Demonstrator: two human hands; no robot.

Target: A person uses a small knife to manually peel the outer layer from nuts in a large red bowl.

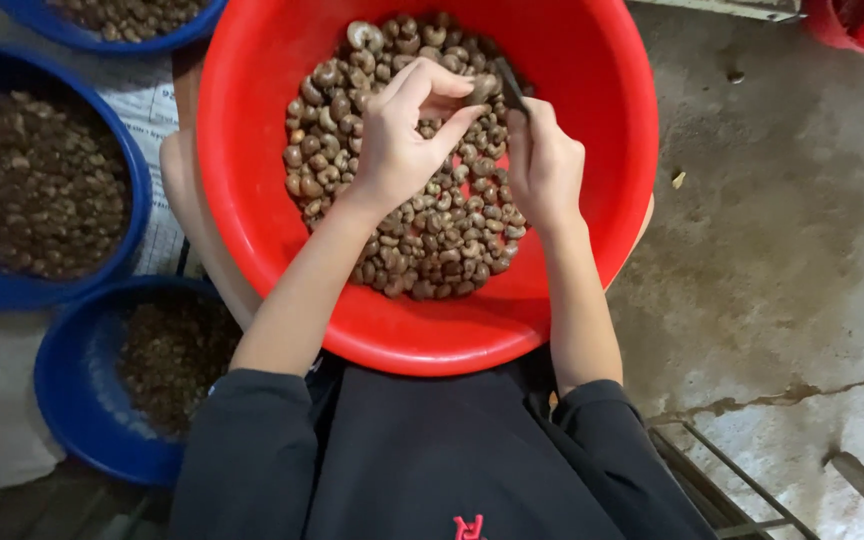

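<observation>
A big red basin (592, 120) rests on my lap and holds a heap of brown cashew nuts (422, 230) in their skins. Over the heap, my left hand (402, 140) pinches a single cashew nut (482, 88) between thumb and fingers. Just to its right, my right hand (544, 165) grips a small dark knife (510, 88) whose tip touches that nut. Both forearms reach in from the bottom, with dark sleeves pushed up to the elbows.
To the left stand three blue bowls: one (132, 190) with brown shell bits, one lower (62, 390) with darker scraps, one at the top edge (112, 38). Stained concrete floor (782, 230) lies to the right. A red container (857, 25) sits at the top right corner.
</observation>
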